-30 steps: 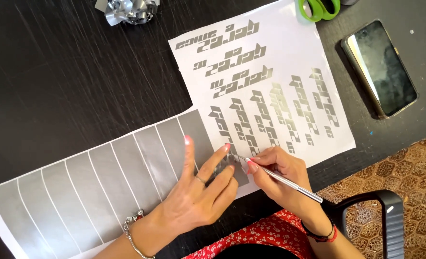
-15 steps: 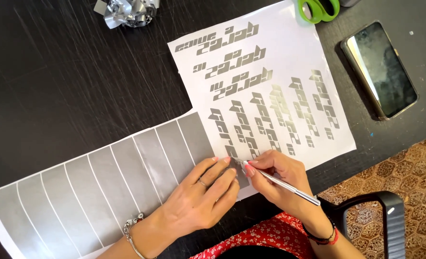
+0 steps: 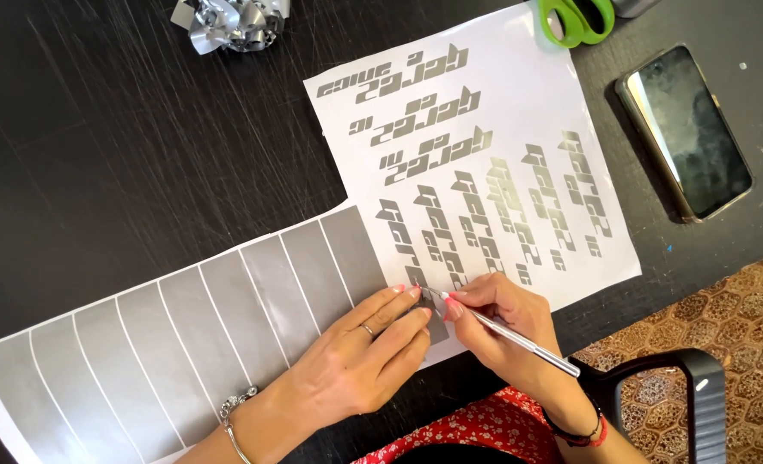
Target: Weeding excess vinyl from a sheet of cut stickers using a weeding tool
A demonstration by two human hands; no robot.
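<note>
Head view: two hands (image 3: 356, 361), one tool (image 3: 510, 331)

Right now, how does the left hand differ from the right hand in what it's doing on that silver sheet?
The left hand lies flat, fingers spread, pressing on the sheet; the right hand is curled in a pinch. The left hand holds nothing, while the right hand holds a thin silver tool like a pen. The left hand wears a ring; I see none on the right hand. Both meet at the sheet's lower edge.
</note>
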